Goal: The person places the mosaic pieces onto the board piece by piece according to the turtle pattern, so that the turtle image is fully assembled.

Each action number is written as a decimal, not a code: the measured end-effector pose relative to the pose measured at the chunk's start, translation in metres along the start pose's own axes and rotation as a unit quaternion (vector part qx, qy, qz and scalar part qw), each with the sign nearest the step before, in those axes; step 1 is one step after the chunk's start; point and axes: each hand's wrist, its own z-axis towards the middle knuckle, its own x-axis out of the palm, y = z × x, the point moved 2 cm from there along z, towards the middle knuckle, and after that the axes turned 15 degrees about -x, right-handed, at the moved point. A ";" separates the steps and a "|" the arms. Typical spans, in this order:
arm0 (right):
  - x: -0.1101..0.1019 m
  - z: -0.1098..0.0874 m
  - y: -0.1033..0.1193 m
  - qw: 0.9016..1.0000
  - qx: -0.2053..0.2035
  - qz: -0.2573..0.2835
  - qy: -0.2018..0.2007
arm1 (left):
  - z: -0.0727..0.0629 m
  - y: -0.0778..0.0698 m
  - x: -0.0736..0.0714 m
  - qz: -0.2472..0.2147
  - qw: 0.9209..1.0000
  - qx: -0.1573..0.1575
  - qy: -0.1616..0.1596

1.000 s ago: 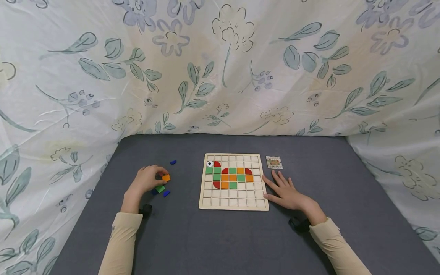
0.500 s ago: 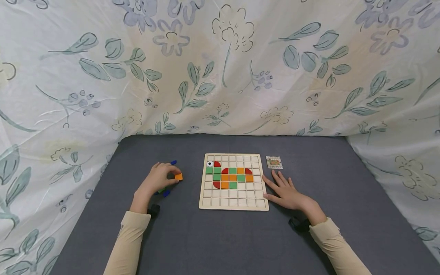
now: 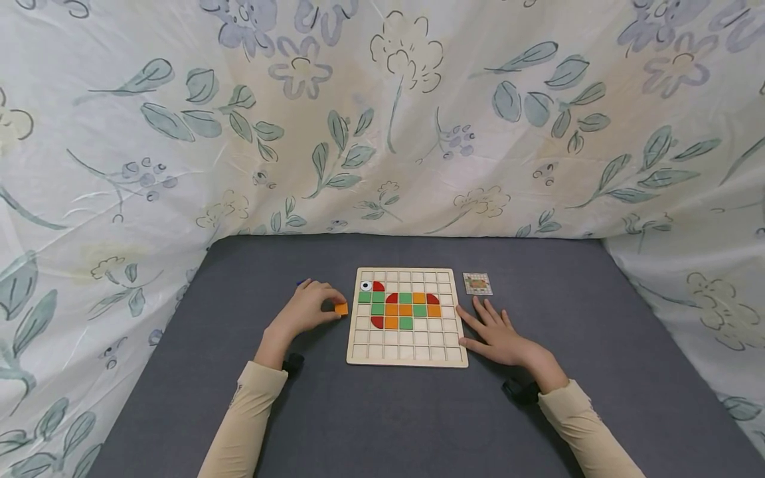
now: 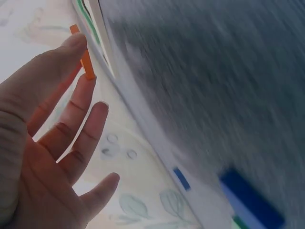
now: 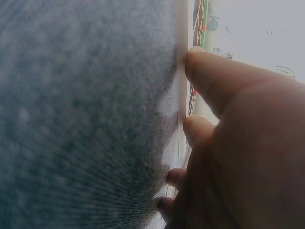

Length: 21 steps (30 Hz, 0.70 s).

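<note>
My left hand (image 3: 306,309) pinches an orange square tile (image 3: 341,309) between thumb and fingertips, just left of the wooden grid board (image 3: 388,354). In the left wrist view the tile (image 4: 87,66) is seen edge-on, with the other fingers spread loosely. On the board, green (image 3: 406,323), orange (image 3: 391,322) and red rounded tiles (image 3: 377,322) form a figure, with a white eye tile (image 3: 366,286) at its upper left. My right hand (image 3: 502,337) lies with fingers spread, thumb and index fingertip at the board's right edge.
A small picture card (image 3: 477,284) lies right of the board's top corner. Blue pieces (image 4: 251,199) and a green one (image 4: 238,222) lie on the grey cloth (image 3: 382,418) behind my left hand. A floral curtain (image 3: 382,166) bounds the table's back and sides.
My left hand has carried the orange tile rightward from the loose pieces to beside the board's left edge. The right hand and the board have stayed put.
</note>
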 end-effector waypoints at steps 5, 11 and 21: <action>-0.001 0.000 0.002 1.000 0.001 0.000 0.000 | 0.004 -0.014 0.007 0.008 1.000 0.022 0.007; -0.002 0.000 0.003 1.000 0.003 0.001 0.004 | 0.008 -0.032 0.016 0.000 0.999 0.037 0.018; 0.002 0.002 -0.005 1.000 -0.005 0.009 0.001 | 0.016 -0.064 0.025 -0.009 0.996 0.077 0.031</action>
